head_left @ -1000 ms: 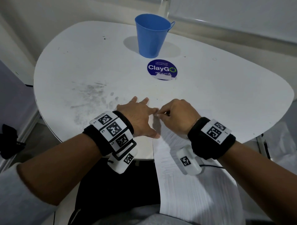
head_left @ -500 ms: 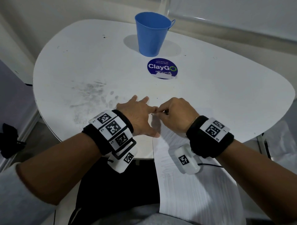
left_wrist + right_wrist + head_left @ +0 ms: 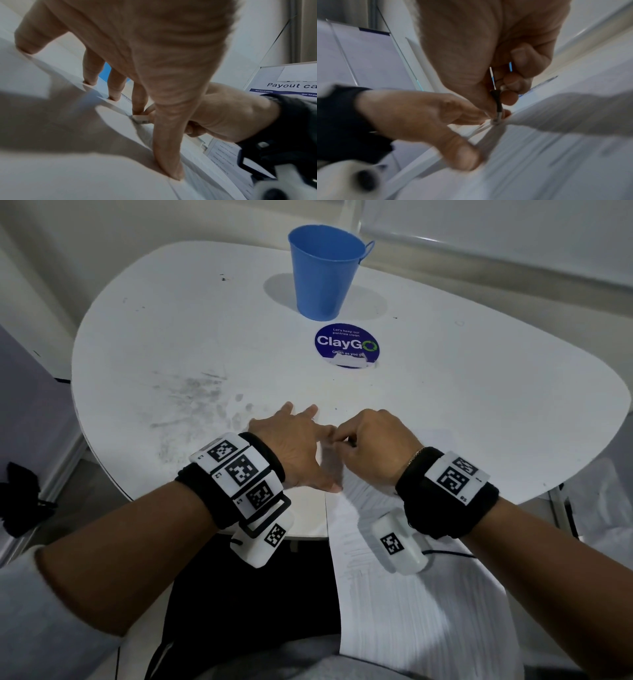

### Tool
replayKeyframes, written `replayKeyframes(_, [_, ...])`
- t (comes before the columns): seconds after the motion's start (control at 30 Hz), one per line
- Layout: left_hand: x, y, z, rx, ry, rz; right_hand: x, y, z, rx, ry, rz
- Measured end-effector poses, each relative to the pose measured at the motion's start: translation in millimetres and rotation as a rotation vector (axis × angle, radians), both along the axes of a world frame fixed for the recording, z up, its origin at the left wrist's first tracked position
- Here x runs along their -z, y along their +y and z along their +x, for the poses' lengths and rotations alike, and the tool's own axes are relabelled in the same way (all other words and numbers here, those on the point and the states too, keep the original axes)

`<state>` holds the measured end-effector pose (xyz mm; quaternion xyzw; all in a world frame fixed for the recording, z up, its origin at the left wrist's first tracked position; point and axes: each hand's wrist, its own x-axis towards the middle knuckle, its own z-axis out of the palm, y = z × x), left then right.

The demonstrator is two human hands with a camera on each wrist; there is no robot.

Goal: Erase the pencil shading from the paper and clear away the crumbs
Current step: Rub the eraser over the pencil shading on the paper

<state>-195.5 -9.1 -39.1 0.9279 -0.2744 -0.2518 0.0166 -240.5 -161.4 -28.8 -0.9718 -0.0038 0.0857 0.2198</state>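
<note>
A white printed paper (image 3: 411, 611) lies at the table's front edge and hangs down over my lap. My left hand (image 3: 294, 446) lies flat, fingers spread, with its thumb pressing the paper's left edge (image 3: 173, 174). My right hand (image 3: 373, 446) is curled right beside it and pinches a thin dark pencil (image 3: 497, 102) with a metal band. The pencil's eraser tip (image 3: 495, 121) touches the paper next to my left index finger. A faint grey patch (image 3: 145, 133) shows on the paper just below the tip (image 3: 140, 119). No crumbs are clear enough to make out.
The white round table (image 3: 479, 405) carries a blue cup (image 3: 323, 275) at the back and a round ClayGo sticker (image 3: 346, 345) in front of it. Grey smudges (image 3: 191, 398) mark the table left of my hands. A wall poster (image 3: 291, 85) stands to the right.
The right hand has edged slightly toward the left hand's fingers with the pencil. The left hand stays pressed in the same place.
</note>
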Motion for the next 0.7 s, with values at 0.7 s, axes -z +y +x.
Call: replayKeyframes(0.7, [1.7, 0.7, 1.5, 0.004, -0.002, 0.0, -7.5, -5.0, -2.5, 0.0, 0.003, -0.016])
